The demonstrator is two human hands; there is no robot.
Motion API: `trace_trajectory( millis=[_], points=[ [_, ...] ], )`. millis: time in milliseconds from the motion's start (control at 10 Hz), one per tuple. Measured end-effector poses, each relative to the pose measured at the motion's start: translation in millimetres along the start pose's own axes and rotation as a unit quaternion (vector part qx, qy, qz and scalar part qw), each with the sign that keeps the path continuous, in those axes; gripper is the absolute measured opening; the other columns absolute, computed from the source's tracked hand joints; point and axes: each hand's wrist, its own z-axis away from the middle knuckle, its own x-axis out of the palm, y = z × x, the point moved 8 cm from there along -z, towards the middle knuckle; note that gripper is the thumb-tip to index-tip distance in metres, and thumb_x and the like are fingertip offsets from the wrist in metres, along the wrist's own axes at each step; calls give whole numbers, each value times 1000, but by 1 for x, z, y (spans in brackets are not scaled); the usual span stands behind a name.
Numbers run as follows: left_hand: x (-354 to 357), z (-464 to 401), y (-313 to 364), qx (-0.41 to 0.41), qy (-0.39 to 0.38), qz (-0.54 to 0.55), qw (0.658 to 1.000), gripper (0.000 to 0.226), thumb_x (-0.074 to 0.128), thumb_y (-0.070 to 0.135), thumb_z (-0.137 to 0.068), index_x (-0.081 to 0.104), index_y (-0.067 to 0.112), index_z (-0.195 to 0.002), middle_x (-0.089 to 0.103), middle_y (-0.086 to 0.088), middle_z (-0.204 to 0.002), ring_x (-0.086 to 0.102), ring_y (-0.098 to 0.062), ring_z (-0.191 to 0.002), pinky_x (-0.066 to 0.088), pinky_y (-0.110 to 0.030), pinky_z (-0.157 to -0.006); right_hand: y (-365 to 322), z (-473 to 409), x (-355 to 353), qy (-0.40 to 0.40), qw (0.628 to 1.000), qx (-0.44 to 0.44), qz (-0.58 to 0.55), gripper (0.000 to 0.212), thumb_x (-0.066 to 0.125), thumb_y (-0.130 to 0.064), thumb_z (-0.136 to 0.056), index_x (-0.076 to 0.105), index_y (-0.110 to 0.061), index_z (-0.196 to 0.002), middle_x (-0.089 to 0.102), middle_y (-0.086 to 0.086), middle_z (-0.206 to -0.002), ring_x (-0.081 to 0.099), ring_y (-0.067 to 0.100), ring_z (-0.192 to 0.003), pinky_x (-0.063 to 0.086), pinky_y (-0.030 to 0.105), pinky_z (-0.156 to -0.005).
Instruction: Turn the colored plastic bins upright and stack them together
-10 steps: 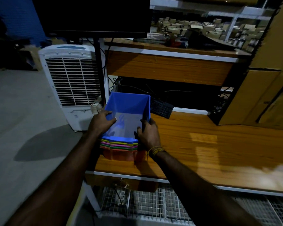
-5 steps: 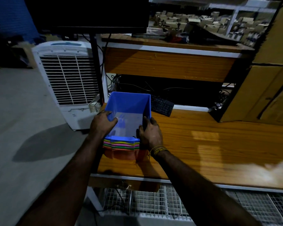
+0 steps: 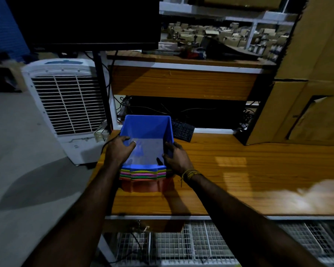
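Observation:
A stack of nested colored plastic bins stands upright at the left end of the wooden table. A blue bin sits on top, its open inside facing up; rims of pink, yellow, green and orange bins show below it. My left hand grips the blue bin's left wall, fingers over the rim. My right hand holds its right wall, thumb inside.
A black keyboard lies just behind the bins. A white air cooler stands on the floor to the left. Cardboard boxes rise at the right. A dark monitor hangs above; wire racks lie below the table.
The blue bin has sunk a little deeper into the stack, and both hands have kept their grip on its walls. The camera has shifted slightly.

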Motion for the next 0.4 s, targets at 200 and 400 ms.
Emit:
trace_trajectory(
  millis=[200,400],
  points=[
    [-1,9,18,68,82,-66,992,34,64,21,-87,68,6,-117,66,-17,-120,61,-36,-111,48,-42,-91,21,11,-4,-4,1000,-12,-6,60,48,-45,-96,35,-15,-147,42,13,-144,45,32,-127,42,37,-101],
    [36,23,59,136,89,-3,987,37,60,22,-89,63,8,-123,63,-14,-126,57,-33,-118,46,-43,-99,37,20,-15,-11,999,-22,-28,66,45,-53,-95,28,-21,-150,36,11,-151,39,30,-134,39,40,-105]
  ],
)
